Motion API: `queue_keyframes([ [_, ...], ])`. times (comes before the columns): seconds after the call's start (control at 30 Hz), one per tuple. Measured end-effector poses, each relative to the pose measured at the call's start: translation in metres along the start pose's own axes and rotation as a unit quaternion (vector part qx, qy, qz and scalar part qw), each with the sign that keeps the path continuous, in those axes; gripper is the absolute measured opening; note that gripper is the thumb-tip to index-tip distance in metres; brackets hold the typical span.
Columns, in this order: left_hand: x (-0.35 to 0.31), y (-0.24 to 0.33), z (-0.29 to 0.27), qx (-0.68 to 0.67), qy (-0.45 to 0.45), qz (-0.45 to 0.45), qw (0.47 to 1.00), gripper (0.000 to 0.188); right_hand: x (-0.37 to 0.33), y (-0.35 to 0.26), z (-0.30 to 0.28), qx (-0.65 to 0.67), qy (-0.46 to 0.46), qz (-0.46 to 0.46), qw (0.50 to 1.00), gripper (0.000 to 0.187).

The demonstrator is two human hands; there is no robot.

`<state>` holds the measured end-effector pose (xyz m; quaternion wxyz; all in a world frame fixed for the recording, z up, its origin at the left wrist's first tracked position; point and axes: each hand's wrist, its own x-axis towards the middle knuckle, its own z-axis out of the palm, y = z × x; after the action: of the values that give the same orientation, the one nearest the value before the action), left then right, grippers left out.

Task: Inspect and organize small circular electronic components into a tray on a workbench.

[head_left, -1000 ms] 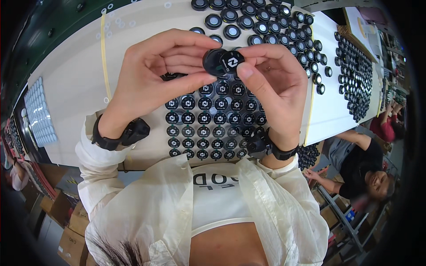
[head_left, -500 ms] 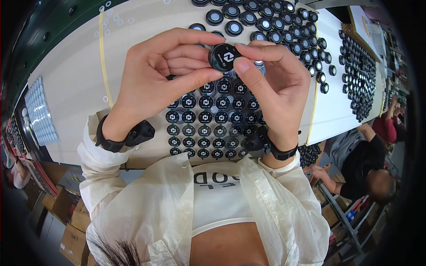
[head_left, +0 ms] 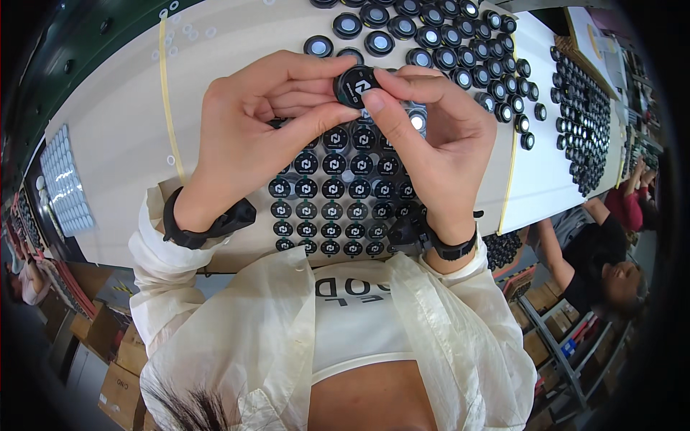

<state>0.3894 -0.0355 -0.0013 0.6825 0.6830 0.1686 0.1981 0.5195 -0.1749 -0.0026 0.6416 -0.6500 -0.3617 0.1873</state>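
Between both hands I hold a round black disc-shaped part [head_left: 351,87] with a white emblem on its upper face. My left hand [head_left: 266,108] is closed on its left edge, thumb below and fingers above. My right hand [head_left: 438,118] pinches its right edge with thumb and index finger, and the thumb covers part of the emblem. Beneath the hands lie rows of similar black discs [head_left: 333,164], emblem side up, in a clear tray. Beyond them, loose black round parts with pale silver centres [head_left: 379,43] spread over the table; the hands and wrists hide some of the rows.
Yellow tape strips [head_left: 168,100] run across the beige table [head_left: 115,108]. Small clear rings [head_left: 190,30] lie at the far left, near a sheet of pale round pieces [head_left: 67,183]. More black parts [head_left: 583,122] stand at the right. A co-worker [head_left: 586,244] is beyond the table's right side.
The held disc has shifted slightly left and nearer the left fingers. My right thumb and index finger have moved left with it. Both hands keep their hold.
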Motion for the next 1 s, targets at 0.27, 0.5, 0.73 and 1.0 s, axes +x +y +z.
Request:
queue_keyframes([
  [0.27, -0.001, -0.004, 0.001, 0.030, 0.002, 0.007, 1.000, 0.038, 0.003, 0.004, 0.002, -0.093, 0.008, -0.076, 0.993, 0.014],
  [0.5, 0.028, -0.009, -0.019, 0.012, -0.095, -0.098, 0.991, 0.037, 0.004, 0.007, 0.004, -0.204, -0.038, -0.095, 0.974, 0.013],
  [0.73, 0.113, 0.010, -0.093, 0.282, 0.035, -0.005, 0.959, 0.027, 0.010, 0.010, -0.004, -0.191, -0.089, -0.065, 0.975, 0.027],
  [1.0, 0.100, 0.006, -0.078, 0.548, -0.034, 0.107, 0.829, 0.031, 0.007, 0.015, -0.011, -0.185, -0.115, -0.014, 0.976, 0.025],
])
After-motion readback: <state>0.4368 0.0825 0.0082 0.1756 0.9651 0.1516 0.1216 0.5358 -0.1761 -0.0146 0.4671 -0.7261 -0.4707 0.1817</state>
